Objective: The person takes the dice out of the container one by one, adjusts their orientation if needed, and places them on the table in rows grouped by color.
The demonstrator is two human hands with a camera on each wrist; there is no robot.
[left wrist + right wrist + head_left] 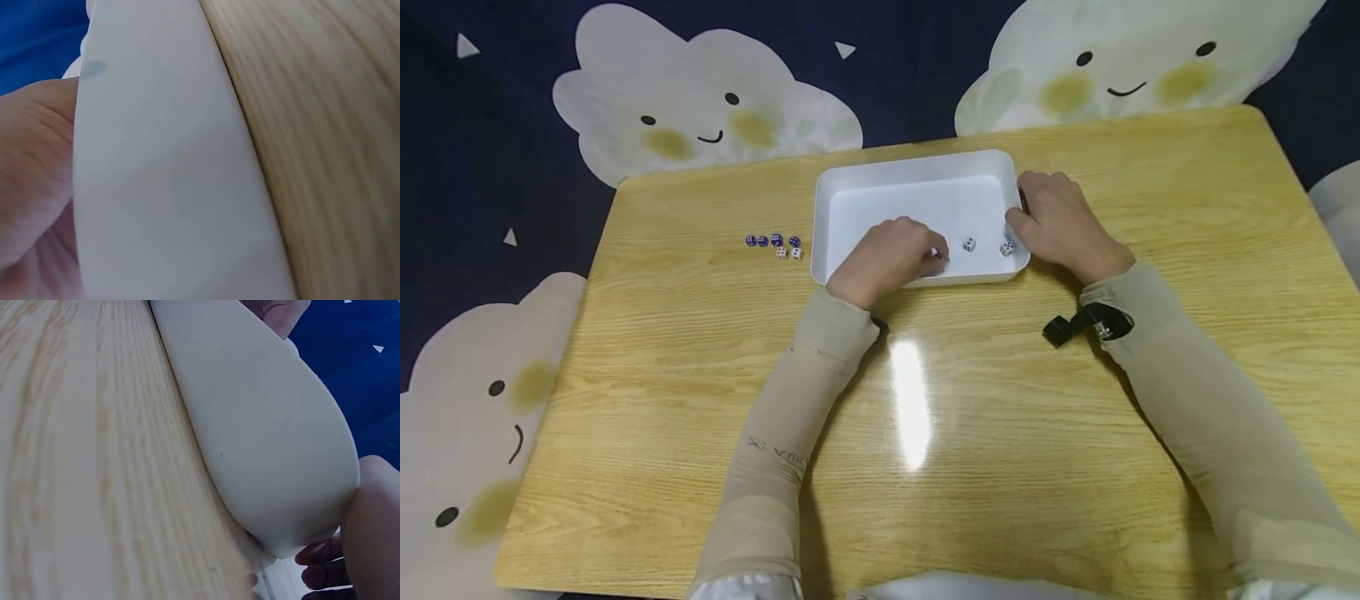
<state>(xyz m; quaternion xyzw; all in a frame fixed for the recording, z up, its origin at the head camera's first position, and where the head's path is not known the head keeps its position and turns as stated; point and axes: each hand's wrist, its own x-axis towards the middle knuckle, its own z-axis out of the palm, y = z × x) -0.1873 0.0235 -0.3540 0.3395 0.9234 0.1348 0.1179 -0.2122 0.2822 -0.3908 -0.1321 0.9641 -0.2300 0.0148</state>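
A white tray (917, 171) holds two white dice, one near the middle (969, 244) and one by the right wall (1007, 248). My left hand (889, 257) reaches over the near wall into the tray, fingertips and thumb together around a small die that is mostly hidden. At the right end, my right hand (1058, 218) grips the tray wall, thumb over the rim and fingers outside. In the right wrist view its fingers (325, 575) show at the tray's corner. The left wrist view has the tray wall hiding the left fingertips.
Left of the tray, several blue dice (777, 240) lie in a row on the wooden table (700, 375), with two white dice (796, 253) just below them. A dark cloth with cloud faces (700, 92) surrounds the table's far and left edges.
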